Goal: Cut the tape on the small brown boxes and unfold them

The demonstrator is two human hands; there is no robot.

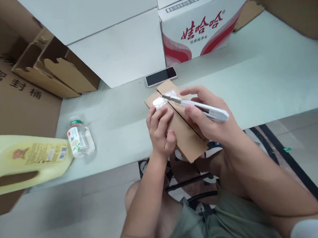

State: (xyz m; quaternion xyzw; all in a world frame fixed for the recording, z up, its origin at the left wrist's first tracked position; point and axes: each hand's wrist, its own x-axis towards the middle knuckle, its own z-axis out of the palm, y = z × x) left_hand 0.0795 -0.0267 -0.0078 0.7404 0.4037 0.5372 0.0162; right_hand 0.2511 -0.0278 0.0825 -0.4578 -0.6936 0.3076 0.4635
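A small flat cardboard box (pixel 185 139) lies over the front edge of the pale table (pixel 266 78), sealed with clear tape at its far end. My left hand (pixel 161 129) presses down on its left half with fingers curled. My right hand (pixel 209 116) is closed around a white utility knife (pixel 201 108), whose tip rests at the box's centre seam near the tape.
A phone (pixel 161 76) lies just beyond the box. A red-and-white carton (pixel 197 28) and white boxes (pixel 112 39) stand at the back. On the left are a small water bottle (pixel 79 139), a yellow jug (pixel 28 159) and brown cardboard boxes (pixel 55 67).
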